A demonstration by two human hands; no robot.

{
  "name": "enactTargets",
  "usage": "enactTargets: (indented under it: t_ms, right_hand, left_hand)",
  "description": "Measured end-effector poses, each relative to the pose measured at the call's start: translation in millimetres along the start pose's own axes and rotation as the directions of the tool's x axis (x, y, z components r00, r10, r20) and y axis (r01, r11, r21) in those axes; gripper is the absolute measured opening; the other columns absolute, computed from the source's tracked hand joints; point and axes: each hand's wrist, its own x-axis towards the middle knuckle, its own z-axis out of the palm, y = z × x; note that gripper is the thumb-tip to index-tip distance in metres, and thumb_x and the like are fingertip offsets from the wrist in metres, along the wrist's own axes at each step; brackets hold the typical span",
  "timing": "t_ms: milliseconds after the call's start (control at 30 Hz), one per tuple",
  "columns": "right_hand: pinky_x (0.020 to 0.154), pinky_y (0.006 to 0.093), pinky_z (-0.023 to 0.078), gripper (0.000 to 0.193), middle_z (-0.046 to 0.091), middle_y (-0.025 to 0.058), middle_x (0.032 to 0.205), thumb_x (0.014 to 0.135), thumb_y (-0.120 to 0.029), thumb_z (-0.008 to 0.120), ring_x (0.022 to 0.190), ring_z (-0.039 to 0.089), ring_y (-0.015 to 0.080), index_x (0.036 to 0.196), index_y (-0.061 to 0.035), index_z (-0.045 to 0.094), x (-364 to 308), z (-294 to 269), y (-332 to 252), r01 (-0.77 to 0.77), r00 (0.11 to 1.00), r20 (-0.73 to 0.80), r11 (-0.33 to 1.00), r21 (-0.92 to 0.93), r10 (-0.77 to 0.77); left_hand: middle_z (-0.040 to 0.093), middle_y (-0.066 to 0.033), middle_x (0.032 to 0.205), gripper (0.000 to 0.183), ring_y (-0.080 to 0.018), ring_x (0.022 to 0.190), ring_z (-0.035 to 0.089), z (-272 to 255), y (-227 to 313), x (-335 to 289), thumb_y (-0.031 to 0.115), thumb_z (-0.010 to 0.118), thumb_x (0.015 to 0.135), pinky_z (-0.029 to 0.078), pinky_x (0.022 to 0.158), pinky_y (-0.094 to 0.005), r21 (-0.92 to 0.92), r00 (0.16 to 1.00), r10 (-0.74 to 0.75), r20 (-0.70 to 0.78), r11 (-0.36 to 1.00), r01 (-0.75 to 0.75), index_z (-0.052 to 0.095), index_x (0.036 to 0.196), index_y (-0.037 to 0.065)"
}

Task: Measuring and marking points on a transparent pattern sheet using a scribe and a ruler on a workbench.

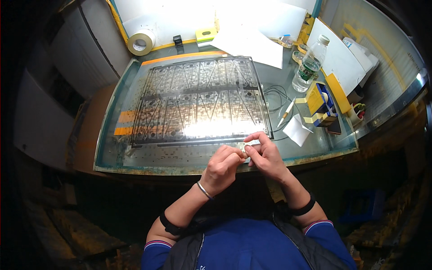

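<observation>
Close together over the front edge of the glass-topped table (pixel 180 170), both my hands are closed. A small pale flat piece (pixel 245 146) shows between my fingers; its kind is too small to make out. My right hand (pixel 266 157) pinches it between thumb and curled fingers. The bunched fingertips of my left hand (pixel 222 166) meet it from the other side, and what they grip is partly hidden. Just beyond my hands lies a large clear film sheet (pixel 202 107) printed with a dark, dense line pattern, flat on the glass.
On the right stand a water bottle (pixel 309 65) and a blue and yellow tape dispenser (pixel 320 104). A craft-knife-like pen (pixel 286 112), a folded white paper (pixel 297 130) and a thin black cable (pixel 276 92) lie near. A wide tape roll (pixel 141 42) and white sheets (pixel 252 45) are at the back.
</observation>
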Motion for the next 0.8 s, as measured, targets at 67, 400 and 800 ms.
enactTargets:
  t_ms: [67,400,800]
  right_hand:
    - [0.055,0.0226,0.048,0.02,0.067,0.0056,0.071,0.097,-0.01,0.055,0.059,0.06,0.0075,0.114,-0.001,0.051,0.3,-0.2,0.3,0.008,1.0,-0.001,1.0,-0.013,-0.008]
    - [0.054,0.0226,0.048,0.02,0.067,0.0057,0.07,0.097,-0.011,0.056,0.059,0.06,0.0075,0.114,-0.001,0.052,0.1,0.0,-0.5,-0.002,1.0,-0.007,1.0,-0.002,0.002]
    - [0.053,0.0225,0.046,0.02,0.067,0.0051,0.069,0.098,-0.011,0.056,0.057,0.059,0.0071,0.114,-0.0014,0.052,-0.9,-0.2,0.8,0.0,1.0,-0.001,1.0,0.024,0.0]
  left_hand:
    - [0.066,-0.0107,0.092,0.019,-0.027,0.08,0.062,-1.2,1.5,2.4,-0.016,0.065,0.072,0.052,0.071,-0.0338,0.011,1.0,0.009,0.022,1.0,-0.009,0.059,0.08,0.0]
    - [0.064,-0.0106,0.087,0.02,-0.027,0.08,0.062,0.4,-1.1,1.4,-0.016,0.066,0.072,0.053,0.069,-0.0341,0.013,1.0,-0.008,0.02,1.0,0.007,0.059,0.08,0.001]
    - [0.067,-0.0095,0.089,0.018,-0.0248,0.08,0.065,-0.5,-0.7,-0.9,-0.013,0.07,0.074,0.053,0.068,-0.033,-0.023,1.0,-0.013,-0.025,1.0,0.012,0.061,0.08,0.001]
